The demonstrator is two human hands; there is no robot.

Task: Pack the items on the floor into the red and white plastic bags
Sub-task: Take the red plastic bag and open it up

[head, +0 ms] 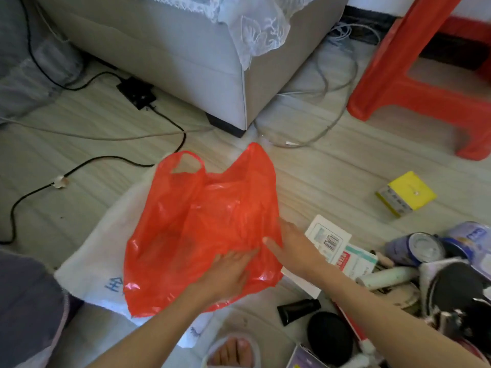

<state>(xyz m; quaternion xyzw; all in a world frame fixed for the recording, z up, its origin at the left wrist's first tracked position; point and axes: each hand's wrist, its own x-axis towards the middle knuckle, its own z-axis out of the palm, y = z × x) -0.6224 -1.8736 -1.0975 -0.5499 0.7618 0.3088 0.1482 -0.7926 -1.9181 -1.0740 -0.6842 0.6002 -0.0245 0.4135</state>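
A red plastic bag [202, 229] lies spread on the floor, handles pointing away from me, on top of a white bag [93, 266] with blue print. My left hand [225, 272] lies flat with straight fingers, and the red film covers its fingertips. My right hand [292, 245] rests open on the bag's right edge. A pile of items sits at the lower right: a white box with a barcode [328, 237], a black tube [299, 310], a white bottle [388, 277], tins [422, 248] and a round black object [330, 337].
A yellow box [406, 193] lies alone on the floor at the right. A grey sofa [186, 54] stands ahead, a red plastic stool [414, 83] at the upper right. Black cables [79, 168] and a power strip [136, 92] cross the floor on the left. My foot [233, 351] is near the bottom edge.
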